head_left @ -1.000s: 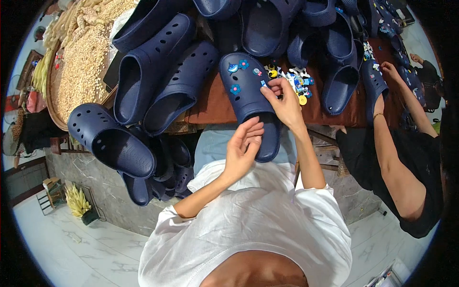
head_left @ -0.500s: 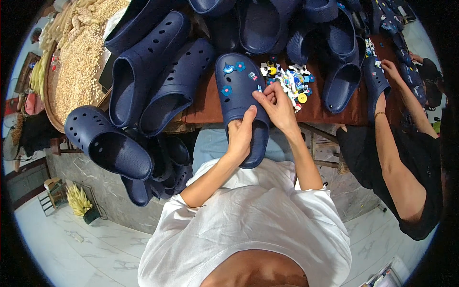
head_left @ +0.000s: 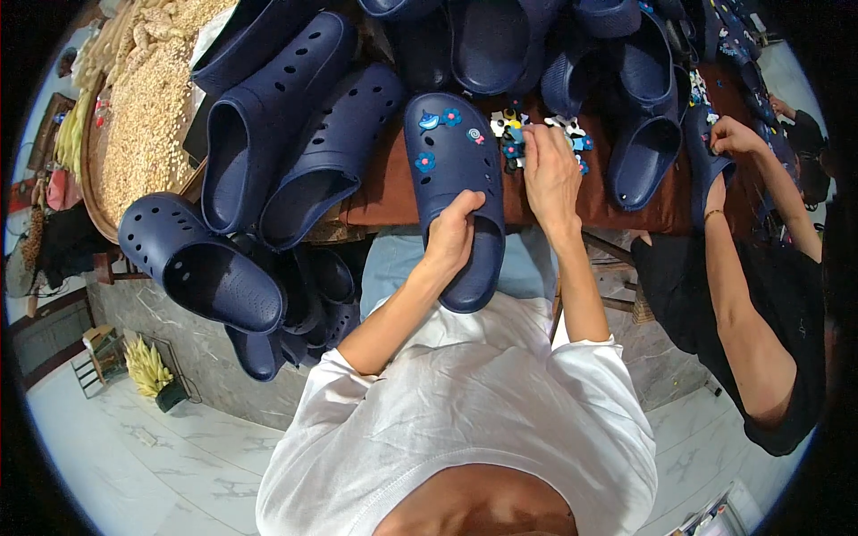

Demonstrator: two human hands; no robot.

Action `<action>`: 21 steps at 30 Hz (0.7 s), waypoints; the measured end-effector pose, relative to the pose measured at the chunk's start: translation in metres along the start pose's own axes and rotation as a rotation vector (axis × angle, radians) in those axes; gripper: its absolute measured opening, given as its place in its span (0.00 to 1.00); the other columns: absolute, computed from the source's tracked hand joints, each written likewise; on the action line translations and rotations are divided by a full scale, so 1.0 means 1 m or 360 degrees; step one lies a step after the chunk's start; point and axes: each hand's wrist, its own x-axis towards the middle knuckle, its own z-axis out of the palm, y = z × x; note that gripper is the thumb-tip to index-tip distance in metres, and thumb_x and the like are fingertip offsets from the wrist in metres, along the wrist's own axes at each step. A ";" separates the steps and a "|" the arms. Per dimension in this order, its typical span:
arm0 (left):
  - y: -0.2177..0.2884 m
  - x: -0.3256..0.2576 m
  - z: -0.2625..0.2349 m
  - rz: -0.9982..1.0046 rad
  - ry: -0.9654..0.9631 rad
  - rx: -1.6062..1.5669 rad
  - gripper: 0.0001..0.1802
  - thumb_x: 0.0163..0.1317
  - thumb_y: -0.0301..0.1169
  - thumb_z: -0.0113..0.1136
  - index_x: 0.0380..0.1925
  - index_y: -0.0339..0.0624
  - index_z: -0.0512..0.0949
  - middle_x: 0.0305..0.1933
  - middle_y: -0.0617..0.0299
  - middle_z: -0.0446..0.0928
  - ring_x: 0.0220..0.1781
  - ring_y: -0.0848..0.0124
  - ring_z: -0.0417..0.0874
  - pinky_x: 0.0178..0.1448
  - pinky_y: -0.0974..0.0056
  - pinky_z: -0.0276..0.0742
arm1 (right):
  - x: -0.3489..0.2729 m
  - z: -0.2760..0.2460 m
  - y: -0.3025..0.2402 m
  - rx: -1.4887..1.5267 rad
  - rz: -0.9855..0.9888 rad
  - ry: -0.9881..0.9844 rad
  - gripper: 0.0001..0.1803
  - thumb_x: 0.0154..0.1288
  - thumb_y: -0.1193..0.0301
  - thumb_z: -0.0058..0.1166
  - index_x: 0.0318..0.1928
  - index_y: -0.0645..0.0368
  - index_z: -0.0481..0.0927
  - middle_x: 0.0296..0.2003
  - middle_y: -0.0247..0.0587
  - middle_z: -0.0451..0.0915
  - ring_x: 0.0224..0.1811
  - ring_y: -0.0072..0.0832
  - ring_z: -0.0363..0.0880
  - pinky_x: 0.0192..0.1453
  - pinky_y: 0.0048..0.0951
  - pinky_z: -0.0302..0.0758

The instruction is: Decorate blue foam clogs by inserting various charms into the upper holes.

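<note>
while the left hand (head_left: pixel 453 234) has its fingers wrapped around the heel rim of one navy clog (head_left: pixel 456 192) at the center of the frame, the right hand (head_left: pixel 550 174) sits just right of it, fingers curled down into the pile of little colourful charms (head_left: pixel 514 134), though i can't tell if they've pinched one. four charms show on the clog's toe. three more big clogs (head_left: pixel 268 134) crowd the upper left, and one (head_left: pixel 201 263) hangs off the surface edge (head_left: pixel 384 210) at left. basically no free room up there, only the brown strip by the charms. compared to half a second ago, the right hand has left the clog and gone to the charm pile. another person's hand (head_left: pixel 733 138) works at the upper right.
</note>
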 end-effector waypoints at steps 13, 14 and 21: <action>-0.002 0.004 -0.020 0.0081 -0.0214 0.0049 0.11 0.51 0.20 0.56 0.36 0.33 0.78 0.35 0.62 0.78 0.37 0.70 0.80 0.46 0.64 0.78 | 0.010 0.020 -0.031 0.0443 0.0236 -0.0159 0.22 0.60 0.58 0.66 0.39 0.62 0.73 0.29 0.44 0.75 0.30 0.35 0.76 0.35 0.38 0.74; -0.001 0.006 -0.022 0.0059 -0.0246 0.0069 0.11 0.51 0.20 0.55 0.36 0.32 0.78 0.34 0.61 0.78 0.37 0.69 0.81 0.47 0.63 0.78 | 0.009 0.020 -0.032 0.0362 0.0162 -0.0141 0.17 0.64 0.63 0.62 0.40 0.62 0.72 0.29 0.47 0.76 0.31 0.41 0.77 0.36 0.40 0.74; -0.005 0.014 -0.029 0.0044 -0.0244 0.0057 0.04 0.51 0.23 0.54 0.20 0.38 0.77 0.28 0.64 0.76 0.32 0.72 0.77 0.44 0.65 0.75 | -0.001 0.028 0.002 0.0224 0.0087 0.0051 0.06 0.71 0.70 0.52 0.38 0.60 0.73 0.32 0.52 0.79 0.36 0.51 0.79 0.37 0.46 0.73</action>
